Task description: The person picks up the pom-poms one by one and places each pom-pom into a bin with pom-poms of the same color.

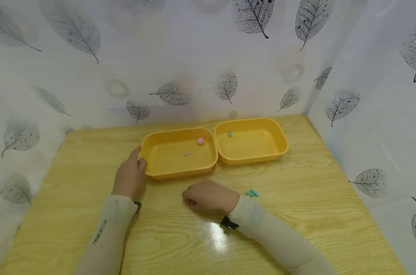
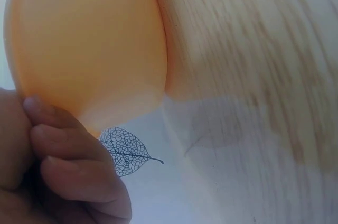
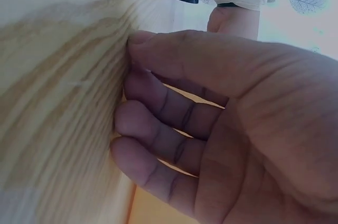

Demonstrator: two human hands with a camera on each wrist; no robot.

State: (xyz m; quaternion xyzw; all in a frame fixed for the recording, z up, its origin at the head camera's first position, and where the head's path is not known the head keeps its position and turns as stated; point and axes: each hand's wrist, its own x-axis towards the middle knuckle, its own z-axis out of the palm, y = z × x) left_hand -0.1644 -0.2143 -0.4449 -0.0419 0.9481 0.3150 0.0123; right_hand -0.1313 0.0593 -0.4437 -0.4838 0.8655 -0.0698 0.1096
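My left hand (image 1: 129, 176) is at the left end of a yellow tray (image 1: 180, 173), index finger and thumb on its rim. Up close in the left wrist view, the curled fingers (image 2: 74, 176) lie against the tray's end wall (image 2: 95, 44). In front of the trays, my right hand (image 1: 209, 196) is bent down to the table, fingertips on the wood. Its thumb (image 3: 153, 47) and forefinger tips come together at the surface; I cannot tell whether something small is between them. Inside the left tray are a larger pink ball (image 1: 200, 141) and two tiny pink pieces (image 1: 187, 154).
A second yellow tray (image 1: 252, 159) adjoins the first on the right, with one teal piece (image 1: 230, 135) inside. Several small teal pieces (image 1: 252, 193) lie on the wooden table (image 1: 297, 214) beside the right wrist. Leaf-patterned curtains (image 1: 194, 49) rise behind and at both sides.
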